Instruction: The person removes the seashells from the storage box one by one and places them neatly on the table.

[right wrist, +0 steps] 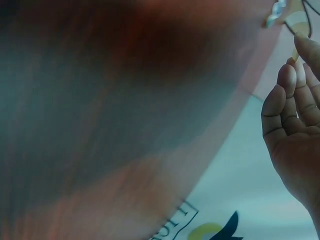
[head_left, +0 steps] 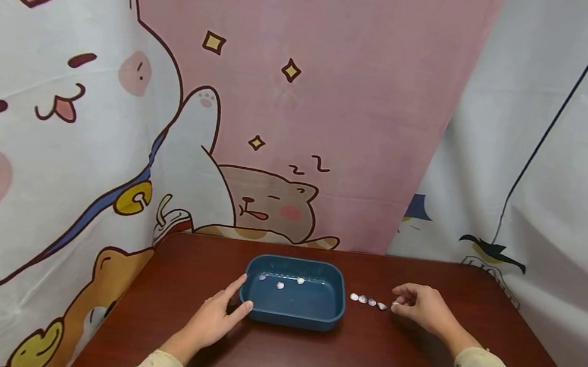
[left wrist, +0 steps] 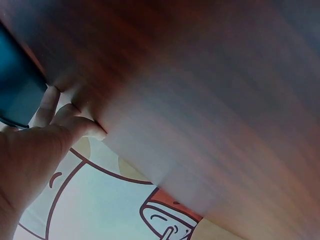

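A dark blue rectangular basin [head_left: 292, 321] stands on the table, with 3 small pale shells inside, one of them a white shell [head_left: 300, 280]. My left hand [head_left: 212, 318] rests at the basin's left side, fingers extended and thumb by the near left corner. To the right of the basin, several small white-and-purple shells, among them a shell [head_left: 372, 302], lie in a short row. At the row's right end, my right hand [head_left: 423, 308] pinches a small whitish shell [head_left: 395, 303] between thumb and forefinger. In the right wrist view the fingers mostly hide that shell.
The reddish-brown wooden table [head_left: 307, 364] runs back to a printed cloth curtain [head_left: 364, 125] with cartoon animals. More white cloth [head_left: 566, 206] hangs along the right side.
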The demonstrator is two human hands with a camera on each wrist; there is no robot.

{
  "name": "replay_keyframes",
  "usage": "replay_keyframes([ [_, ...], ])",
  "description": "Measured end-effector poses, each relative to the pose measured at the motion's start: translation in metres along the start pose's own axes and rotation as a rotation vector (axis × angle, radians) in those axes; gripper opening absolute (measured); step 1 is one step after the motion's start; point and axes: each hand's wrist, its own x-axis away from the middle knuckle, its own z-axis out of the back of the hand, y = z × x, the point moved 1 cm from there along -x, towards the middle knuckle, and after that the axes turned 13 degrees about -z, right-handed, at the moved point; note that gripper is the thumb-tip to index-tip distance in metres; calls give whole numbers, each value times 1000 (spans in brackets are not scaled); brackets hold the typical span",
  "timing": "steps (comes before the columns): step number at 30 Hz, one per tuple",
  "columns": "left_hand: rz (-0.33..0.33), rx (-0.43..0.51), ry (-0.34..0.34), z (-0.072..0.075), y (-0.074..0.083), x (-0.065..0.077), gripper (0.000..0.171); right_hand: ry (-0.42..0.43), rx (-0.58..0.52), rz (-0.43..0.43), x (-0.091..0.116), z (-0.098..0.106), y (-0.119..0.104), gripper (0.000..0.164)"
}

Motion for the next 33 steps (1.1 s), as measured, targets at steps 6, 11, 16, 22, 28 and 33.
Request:
replay_keyframes([
  [6,9,-6,1,2,-3,1,77,-26,31,-9,2,-5,13,34],
  [11,7,-5,-3,1,-2,2,77,-41,34,-35,-1,-15,15,32],
  [16,-2,-6,-4,0,-1,1,78,-26,21,-69,-3,-18,15,31],
  [22,-6,-7,-3,0,0,0,77,-13,19,-80,-5,-20,15,31],
  [28,-12,-11,-2,-1,0,0,77,-3,22,-87,-7,-23,16,30],
  [33,-12,-7,0,-2,-1,0,77,2,25,-82,-6,-24,16,28],
])
